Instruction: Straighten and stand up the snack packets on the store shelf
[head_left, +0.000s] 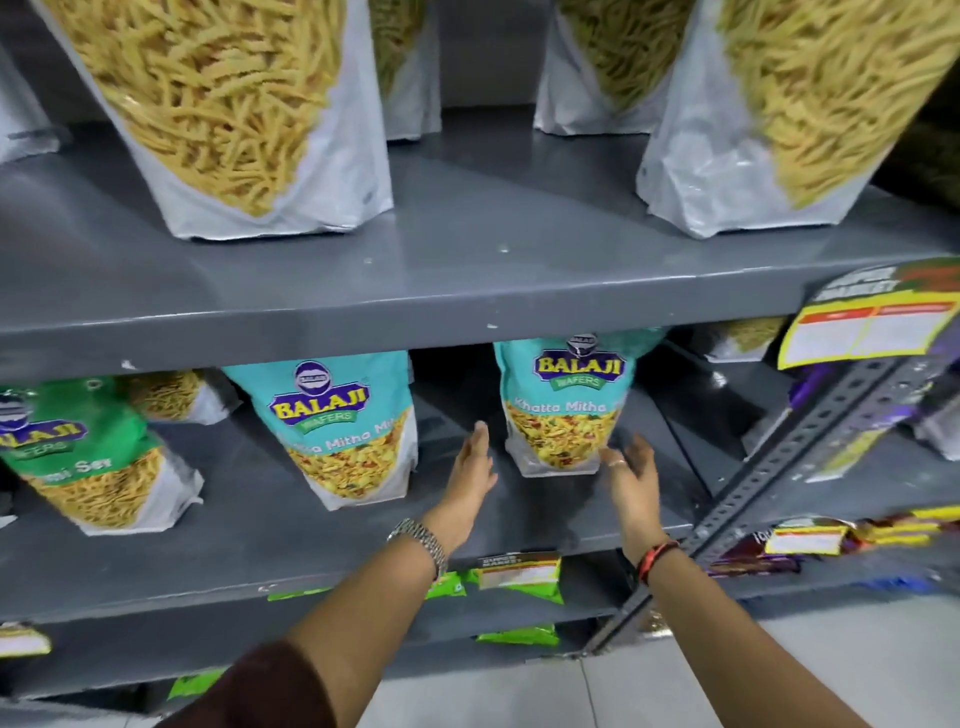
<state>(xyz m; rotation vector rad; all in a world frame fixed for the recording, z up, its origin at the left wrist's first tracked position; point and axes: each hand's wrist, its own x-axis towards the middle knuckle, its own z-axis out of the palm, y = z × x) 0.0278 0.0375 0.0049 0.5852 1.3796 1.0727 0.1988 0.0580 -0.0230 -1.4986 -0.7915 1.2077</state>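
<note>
A teal Khatta Mitha packet (566, 405) stands upright on the middle grey shelf (291, 525). My left hand (470, 473) is open just to its left, palm facing it and not touching. My right hand (628, 480) is open at the packet's lower right corner, fingertips close to or brushing its base. A second teal Khatta Mitha packet (348, 426) stands further left, leaning slightly. A green sev packet (78, 452) leans at the far left.
Large white pouches of yellow sev (234, 114) (789, 119) stand on the upper shelf (467, 270). A perforated grey upright (779, 467) slants down at the right. A yellow price tag (867, 327) hangs from the upper shelf edge. Green packets (519, 577) lie below.
</note>
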